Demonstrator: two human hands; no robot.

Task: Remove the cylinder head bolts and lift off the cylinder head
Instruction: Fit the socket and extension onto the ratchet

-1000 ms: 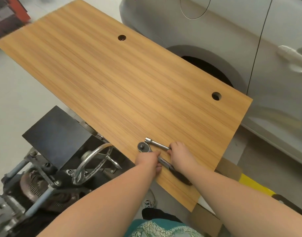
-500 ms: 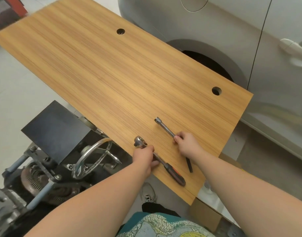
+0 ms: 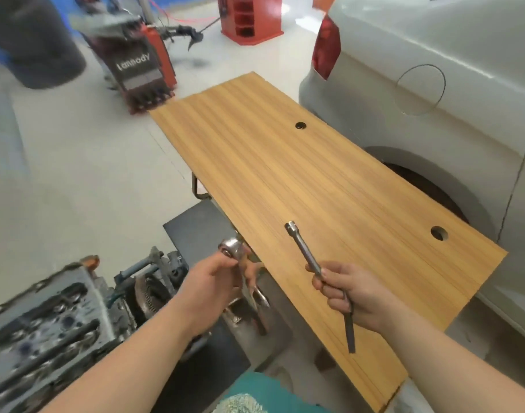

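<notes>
My left hand (image 3: 213, 281) grips a ratchet wrench (image 3: 232, 248) near its round chrome head, with the dark handle pointing down toward me. My right hand (image 3: 349, 293) holds a long metal extension bar (image 3: 303, 248) in the air above the near end of the wooden table (image 3: 285, 174); the bar's socket end points away from me. The engine with its grey cylinder head (image 3: 44, 323) lies at the lower left, blurred, apart from both hands.
A silver car (image 3: 434, 99) stands close along the table's right side. A red tyre machine (image 3: 142, 70) and a red rack (image 3: 249, 19) stand on the floor beyond. A black box and stand parts (image 3: 195, 231) sit under the table's left edge.
Both tools have been lifted off the table, one in each hand. My view has swung left, bringing the engine and the workshop floor into sight.
</notes>
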